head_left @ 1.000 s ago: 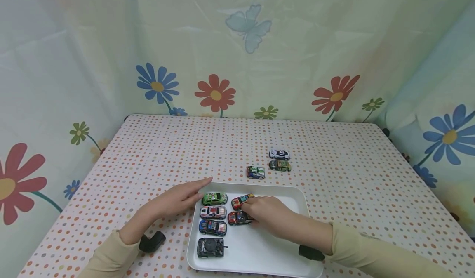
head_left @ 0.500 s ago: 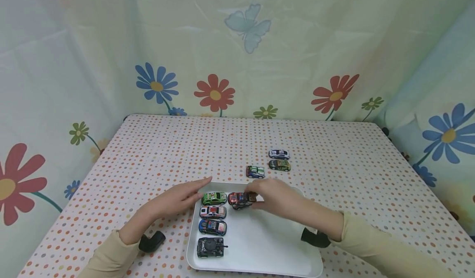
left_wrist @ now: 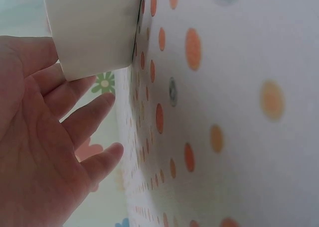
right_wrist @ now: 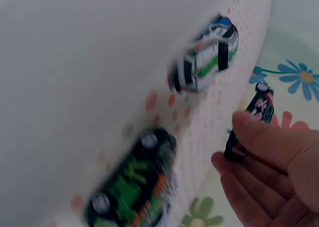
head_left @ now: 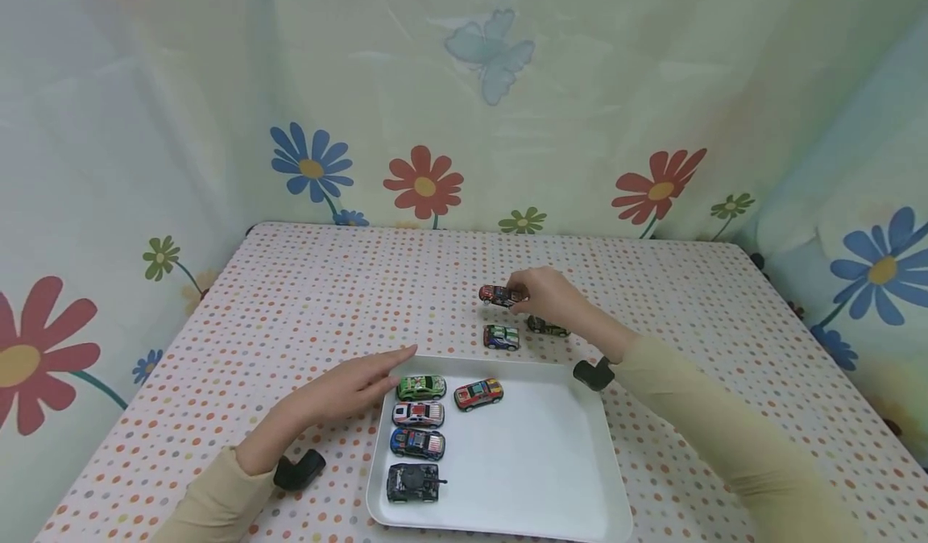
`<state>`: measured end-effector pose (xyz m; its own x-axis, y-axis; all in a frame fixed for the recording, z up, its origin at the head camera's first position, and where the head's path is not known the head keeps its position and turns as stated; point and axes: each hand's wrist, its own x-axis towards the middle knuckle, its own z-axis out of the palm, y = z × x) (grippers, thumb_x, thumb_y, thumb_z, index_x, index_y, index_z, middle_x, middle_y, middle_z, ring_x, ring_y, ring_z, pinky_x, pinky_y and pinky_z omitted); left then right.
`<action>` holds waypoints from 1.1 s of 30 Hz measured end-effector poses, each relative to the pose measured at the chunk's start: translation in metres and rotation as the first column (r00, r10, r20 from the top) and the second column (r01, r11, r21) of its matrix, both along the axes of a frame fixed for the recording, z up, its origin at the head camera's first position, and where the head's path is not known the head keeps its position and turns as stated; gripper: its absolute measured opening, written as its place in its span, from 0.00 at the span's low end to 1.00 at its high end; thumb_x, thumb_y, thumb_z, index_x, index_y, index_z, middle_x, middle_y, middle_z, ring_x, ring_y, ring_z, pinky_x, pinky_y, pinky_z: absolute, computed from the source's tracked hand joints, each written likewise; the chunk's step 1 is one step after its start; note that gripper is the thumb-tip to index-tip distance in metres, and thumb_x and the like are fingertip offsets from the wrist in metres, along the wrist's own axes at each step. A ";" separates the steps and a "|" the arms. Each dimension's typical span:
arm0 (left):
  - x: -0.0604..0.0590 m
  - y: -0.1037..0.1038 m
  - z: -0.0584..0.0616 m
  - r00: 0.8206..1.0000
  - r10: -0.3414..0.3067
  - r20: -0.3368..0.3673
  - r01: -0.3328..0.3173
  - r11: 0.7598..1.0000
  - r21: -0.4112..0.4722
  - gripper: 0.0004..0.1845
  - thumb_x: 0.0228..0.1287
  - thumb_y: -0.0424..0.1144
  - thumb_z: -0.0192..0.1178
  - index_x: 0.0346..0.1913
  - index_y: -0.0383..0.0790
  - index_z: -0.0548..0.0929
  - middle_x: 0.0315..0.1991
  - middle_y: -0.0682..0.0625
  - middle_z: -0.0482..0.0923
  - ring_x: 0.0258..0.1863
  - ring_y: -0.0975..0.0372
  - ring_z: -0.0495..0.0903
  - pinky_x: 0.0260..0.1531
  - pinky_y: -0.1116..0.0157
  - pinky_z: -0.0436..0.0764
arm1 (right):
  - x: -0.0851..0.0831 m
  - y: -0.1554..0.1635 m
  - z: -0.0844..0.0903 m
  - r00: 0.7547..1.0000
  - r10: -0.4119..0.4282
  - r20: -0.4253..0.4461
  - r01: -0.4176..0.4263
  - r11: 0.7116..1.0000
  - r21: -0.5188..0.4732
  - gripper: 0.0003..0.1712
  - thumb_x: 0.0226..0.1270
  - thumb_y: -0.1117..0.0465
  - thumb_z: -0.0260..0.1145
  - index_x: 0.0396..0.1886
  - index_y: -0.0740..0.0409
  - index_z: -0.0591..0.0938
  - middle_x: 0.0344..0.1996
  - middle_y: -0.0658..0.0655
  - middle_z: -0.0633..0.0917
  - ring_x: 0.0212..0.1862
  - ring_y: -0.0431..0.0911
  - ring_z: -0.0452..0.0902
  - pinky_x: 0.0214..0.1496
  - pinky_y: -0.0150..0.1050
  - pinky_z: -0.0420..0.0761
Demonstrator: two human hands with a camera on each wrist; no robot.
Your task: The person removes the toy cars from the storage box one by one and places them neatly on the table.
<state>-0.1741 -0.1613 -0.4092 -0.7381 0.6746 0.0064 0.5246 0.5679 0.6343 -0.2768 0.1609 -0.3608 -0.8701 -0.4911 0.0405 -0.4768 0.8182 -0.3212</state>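
Observation:
My right hand [head_left: 554, 297] pinches a red and black toy car [head_left: 495, 295] between thumb and fingers, over the table behind the tray. In the right wrist view the held car [right_wrist: 261, 105] shows its dark side. Close by stand a white, green and blue toy car [head_left: 501, 337] and a dark green one [head_left: 548, 327]. My left hand [head_left: 358, 382] lies with relaxed fingers at the back left corner of the white tray [head_left: 536, 454]. In the left wrist view its fingers touch the tray's wall [left_wrist: 94, 33].
Inside the tray, a green car [head_left: 421, 387], a white and red car [head_left: 418, 414], a blue car [head_left: 417, 444] and a black tank [head_left: 413, 482] line the left side. A red and yellow car [head_left: 478, 394] sits beside the green one. A printed curtain [head_left: 580, 124] hangs behind the table.
My right hand has lifted the red and black car out of the tray and carried it back over the table. It now covers the white car there. My left hand has stayed put.

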 end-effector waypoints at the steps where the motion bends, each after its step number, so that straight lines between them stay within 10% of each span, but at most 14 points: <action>1: 0.000 0.001 0.000 1.000 -0.003 0.001 0.003 1.000 -0.001 0.26 0.75 0.43 0.43 0.72 0.40 0.58 0.69 0.47 0.58 0.66 0.55 0.58 0.63 0.54 0.59 | -0.003 0.001 -0.004 1.000 -0.005 0.016 0.005 1.000 -0.002 0.16 0.52 0.66 0.74 0.42 0.64 0.83 0.34 0.56 0.84 0.36 0.46 0.79 0.38 0.40 0.80; 33: -0.001 0.000 -0.002 1.000 0.012 0.006 -0.012 1.000 -0.010 0.26 0.75 0.44 0.44 0.72 0.42 0.59 0.68 0.48 0.60 0.59 0.60 0.67 0.60 0.54 0.65 | -0.038 -0.003 0.011 0.999 0.014 0.033 -0.016 0.997 0.072 0.15 0.51 0.66 0.74 0.41 0.65 0.83 0.37 0.58 0.84 0.40 0.49 0.80 0.45 0.44 0.79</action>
<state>-0.1749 -0.1614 -0.4108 -0.7460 0.6659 -0.0047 0.5138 0.5801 0.6320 -0.3153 0.1577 -0.3493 -0.8629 -0.5047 -0.0241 -0.4794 0.8328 -0.2768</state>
